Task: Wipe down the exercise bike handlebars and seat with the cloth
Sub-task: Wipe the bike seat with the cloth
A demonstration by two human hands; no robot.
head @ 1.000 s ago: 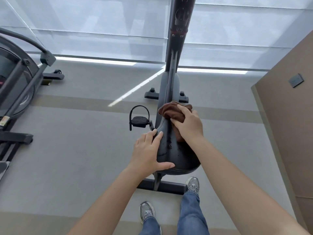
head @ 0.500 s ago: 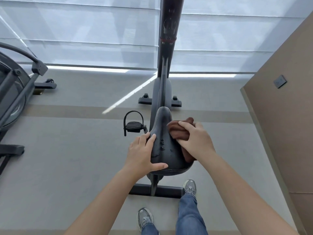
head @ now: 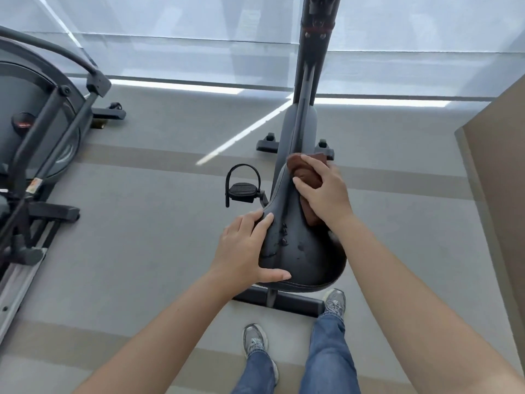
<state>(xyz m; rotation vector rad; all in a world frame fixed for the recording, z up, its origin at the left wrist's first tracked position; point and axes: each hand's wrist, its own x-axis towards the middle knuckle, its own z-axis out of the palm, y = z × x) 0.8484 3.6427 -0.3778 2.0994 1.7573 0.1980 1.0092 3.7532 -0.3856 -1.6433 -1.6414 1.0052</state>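
Observation:
The black bike seat (head: pixel 301 251) fills the middle of the view, with a few wet drops on its top. My left hand (head: pixel 247 248) rests on the seat's left edge, fingers straight and thumb along the rear rim. My right hand (head: pixel 324 191) grips a bunched brown cloth (head: pixel 305 174) and presses it on the right side of the seat's narrow nose. The bike's frame post (head: pixel 312 66) rises ahead; the handlebars are out of view.
A black pedal (head: pixel 243 190) sticks out left of the seat. The bike's rear base bar (head: pixel 287 301) lies by my shoes. Another exercise machine (head: pixel 42 132) stands at the left. A brown wall (head: pixel 500 194) closes the right side, windows ahead.
My right hand with the cloth slid back along the seat's right side, then forward again to the nose. My left hand has stayed on the left edge.

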